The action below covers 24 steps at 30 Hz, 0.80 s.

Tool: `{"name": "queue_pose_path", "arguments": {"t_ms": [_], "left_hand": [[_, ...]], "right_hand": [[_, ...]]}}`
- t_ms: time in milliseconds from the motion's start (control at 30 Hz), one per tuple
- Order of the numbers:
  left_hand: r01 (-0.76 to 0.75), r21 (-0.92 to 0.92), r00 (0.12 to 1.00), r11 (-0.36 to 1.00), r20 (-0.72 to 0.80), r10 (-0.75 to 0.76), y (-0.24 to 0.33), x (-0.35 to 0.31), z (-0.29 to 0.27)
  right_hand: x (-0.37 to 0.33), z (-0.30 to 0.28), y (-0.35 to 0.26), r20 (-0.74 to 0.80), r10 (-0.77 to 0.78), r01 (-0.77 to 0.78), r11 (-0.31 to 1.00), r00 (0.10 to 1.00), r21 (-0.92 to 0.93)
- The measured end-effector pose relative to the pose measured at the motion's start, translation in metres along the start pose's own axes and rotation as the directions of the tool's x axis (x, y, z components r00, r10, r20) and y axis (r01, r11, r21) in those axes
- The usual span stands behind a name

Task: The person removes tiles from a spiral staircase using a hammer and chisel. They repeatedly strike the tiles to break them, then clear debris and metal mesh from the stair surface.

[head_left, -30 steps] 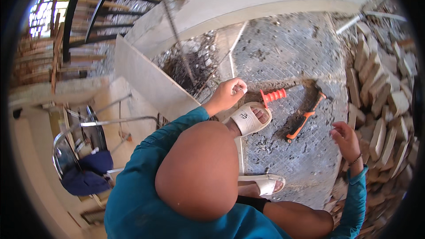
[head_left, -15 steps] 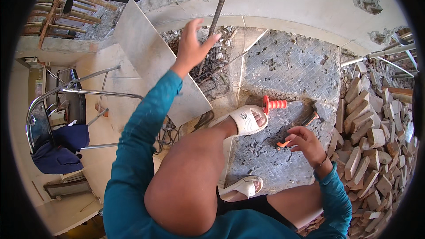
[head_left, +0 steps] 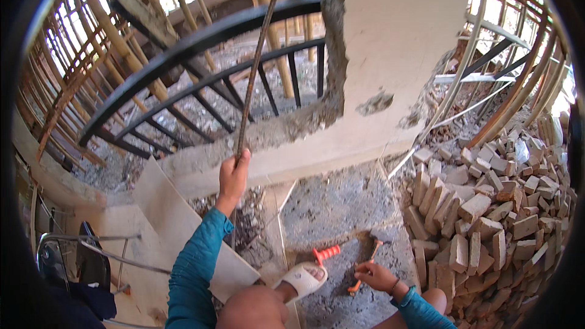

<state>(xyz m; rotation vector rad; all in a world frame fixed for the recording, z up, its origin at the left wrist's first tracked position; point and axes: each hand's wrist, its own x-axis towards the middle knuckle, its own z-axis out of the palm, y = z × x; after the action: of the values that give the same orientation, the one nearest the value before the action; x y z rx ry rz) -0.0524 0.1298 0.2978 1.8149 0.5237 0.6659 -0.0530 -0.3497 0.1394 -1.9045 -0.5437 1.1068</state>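
Note:
My left hand [head_left: 233,178] is closed around a long ribbed steel bar [head_left: 257,64] that stands nearly upright. The bar's lower end goes down beside a leaning tile slab [head_left: 183,219], toward rubble [head_left: 247,234] along the wall base. Over the handle of a hammer [head_left: 379,239] lying on the rough floor is my right hand [head_left: 376,278]. Its fingers are curled together, and whether they touch the handle or hold anything is hidden. A chisel with a red ribbed grip [head_left: 327,253] lies near my sandalled foot [head_left: 303,281].
A broken wall [head_left: 396,42] and black railing [head_left: 201,88] stand ahead, with bamboo poles [head_left: 113,18] beyond. Stacked broken bricks [head_left: 487,225] fill the right side. At the left are a metal-framed chair [head_left: 91,250] and dark cloth [head_left: 79,304].
The view has tilted up toward the wall and railing. My left hand, open beside the bar before, has closed around it. My right hand stays by the hammer, its fingers drawn closer together.

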Motion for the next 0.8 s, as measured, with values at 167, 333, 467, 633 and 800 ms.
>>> {"name": "queue_pose_path", "arguments": {"t_ms": [167, 333, 467, 633, 800], "left_hand": [[0.140, -0.321, 0.987, 0.937, 0.115, -0.108, 0.059, -0.009, 0.056], [0.065, -0.292, 0.996, 0.954, 0.080, -0.044, 0.072, 0.021, 0.098], [-0.100, -0.277, 0.994, 0.956, 0.023, 0.110, 0.087, 0.061, 0.126], [-0.008, -0.473, 0.995, 0.881, 0.085, 0.055, 0.134, 0.046, 0.156], [0.039, -0.518, 0.990, 0.855, 0.137, 0.037, 0.160, 0.019, 0.191]], "right_hand": [[0.001, -0.015, -0.005, -0.034, -0.089, 0.085, 0.991, 0.996, -0.103], [-0.010, -0.024, -0.011, -0.115, -0.081, 0.077, 0.996, 0.990, -0.038], [-0.031, -0.028, -0.020, -0.162, -0.109, 0.092, 0.990, 0.981, -0.108], [-0.050, -0.039, -0.048, -0.180, -0.121, 0.115, 0.992, 0.976, -0.042], [-0.028, -0.044, -0.075, -0.387, -0.247, 0.229, 0.969, 0.888, -0.093]]}}
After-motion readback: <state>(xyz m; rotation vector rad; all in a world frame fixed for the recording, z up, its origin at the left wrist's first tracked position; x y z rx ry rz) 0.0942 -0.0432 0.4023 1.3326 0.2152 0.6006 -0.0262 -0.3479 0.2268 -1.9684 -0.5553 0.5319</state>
